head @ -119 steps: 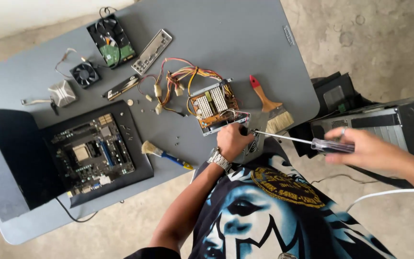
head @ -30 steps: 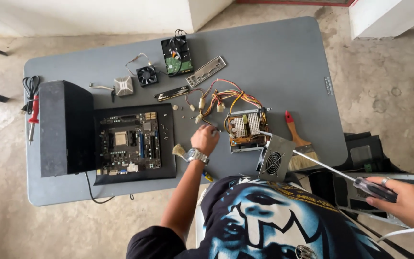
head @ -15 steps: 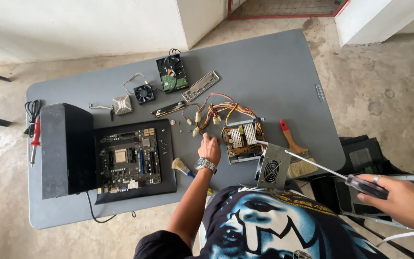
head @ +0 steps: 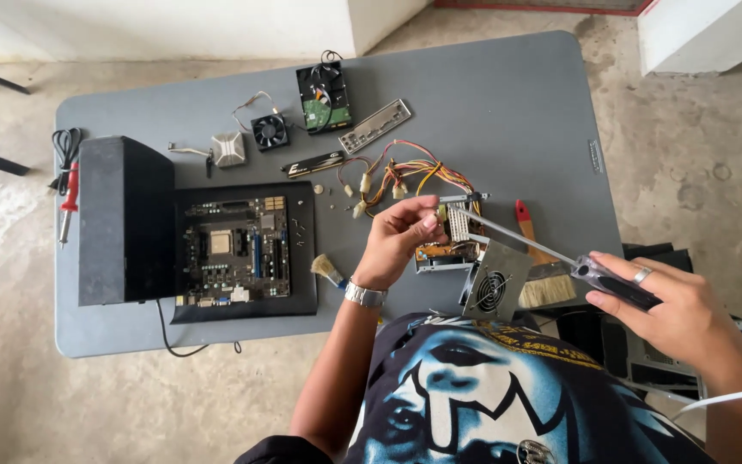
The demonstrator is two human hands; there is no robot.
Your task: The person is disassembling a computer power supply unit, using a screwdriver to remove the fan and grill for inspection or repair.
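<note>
Head view: right hand (head: 672,314) grips a screwdriver (head: 560,258) pointing to ten o'clock, left hand (head: 401,236) fingers pinched at its tip over the power supply (head: 474,258).

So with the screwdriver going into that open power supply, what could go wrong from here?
The long screwdriver in the right hand could slip into the left hand, whose fingers sit right at its tip. The power supply lies near the table edge and may slide off. Small screws lying loose could scatter.

Small pale rectangular label (head: 595,156) on grey table (head: 508,94), right edge. No packages, signs, screens.
</note>
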